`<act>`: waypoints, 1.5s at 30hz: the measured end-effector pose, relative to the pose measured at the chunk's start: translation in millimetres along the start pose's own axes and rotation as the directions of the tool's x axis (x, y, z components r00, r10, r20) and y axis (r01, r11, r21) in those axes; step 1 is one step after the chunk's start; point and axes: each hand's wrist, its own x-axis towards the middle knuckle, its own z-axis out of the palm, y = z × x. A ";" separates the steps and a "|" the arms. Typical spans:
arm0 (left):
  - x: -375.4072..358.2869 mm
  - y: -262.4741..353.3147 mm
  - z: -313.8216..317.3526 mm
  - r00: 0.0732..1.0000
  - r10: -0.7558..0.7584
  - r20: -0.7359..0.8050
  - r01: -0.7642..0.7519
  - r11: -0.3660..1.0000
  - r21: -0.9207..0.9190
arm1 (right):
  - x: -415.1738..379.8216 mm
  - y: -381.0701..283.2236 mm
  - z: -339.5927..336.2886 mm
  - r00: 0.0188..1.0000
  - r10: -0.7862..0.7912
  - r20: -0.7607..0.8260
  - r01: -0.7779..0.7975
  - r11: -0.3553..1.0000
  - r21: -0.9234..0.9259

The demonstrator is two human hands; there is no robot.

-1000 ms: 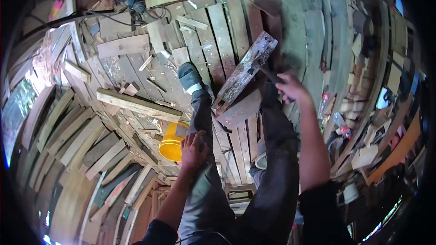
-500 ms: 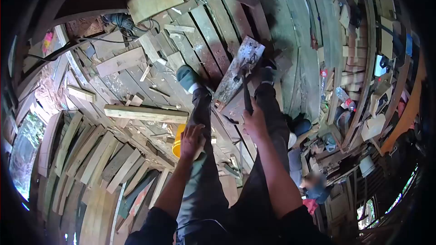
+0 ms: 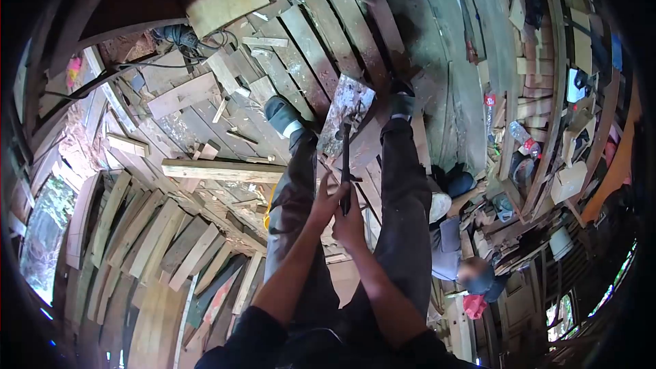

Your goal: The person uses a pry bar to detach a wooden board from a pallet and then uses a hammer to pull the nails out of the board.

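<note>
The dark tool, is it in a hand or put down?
In a hand: the right hand grips the dark tool by its handle.

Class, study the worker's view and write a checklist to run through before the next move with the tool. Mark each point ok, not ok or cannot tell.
1. Right hand closed around the handle of the tool: ok.
2. Left hand gripping firmly too: cannot tell; it is at the handle, but its hold is unclear.
3. Both hands away from the board: ok; they are at the handle's near end.
4. Feet well away from the board: not ok, I'd say; the left foot and right foot flank it closely.
5. Plank floor free of scraps: not ok; wood scraps lie on it.
6. Board secured: cannot tell.
</note>
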 end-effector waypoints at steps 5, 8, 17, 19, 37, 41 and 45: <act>-22.8 17.5 1.1 0.997 -0.067 0.034 0.071 0.988 -0.134 | 26.4 -4.9 -54.4 0.986 0.001 0.166 -0.054 0.947 0.317; -15.7 20.7 -14.0 0.994 0.090 0.058 -0.090 0.996 -0.008 | 43.7 -24.3 -93.3 0.984 0.074 0.164 -0.113 0.964 0.240; -40.7 25.7 -68.0 0.914 0.405 0.014 -0.309 0.675 0.670 | 188.8 -127.8 -202.0 0.909 0.151 0.388 -0.164 0.987 0.000; -43.4 5.4 -76.0 0.902 0.432 -0.007 -0.325 0.691 0.646 | 203.3 -157.1 -205.0 0.902 0.269 0.337 -0.269 0.962 -0.048; -40.3 30.9 -51.5 0.873 0.481 -0.083 -0.291 0.649 0.703 | 317.6 -204.1 -221.9 0.961 -0.100 0.259 0.166 -0.540 -0.825; -38.6 45.0 -48.1 0.873 0.482 -0.074 -0.287 0.630 0.722 | 266.5 -205.2 -188.5 0.864 -0.476 -0.163 -0.324 -0.280 -0.904; -39.2 41.8 -44.4 0.862 0.503 -0.058 -0.297 0.595 0.747 | 273.2 -192.6 -218.2 0.859 -0.488 -0.156 -0.278 -0.189 -0.942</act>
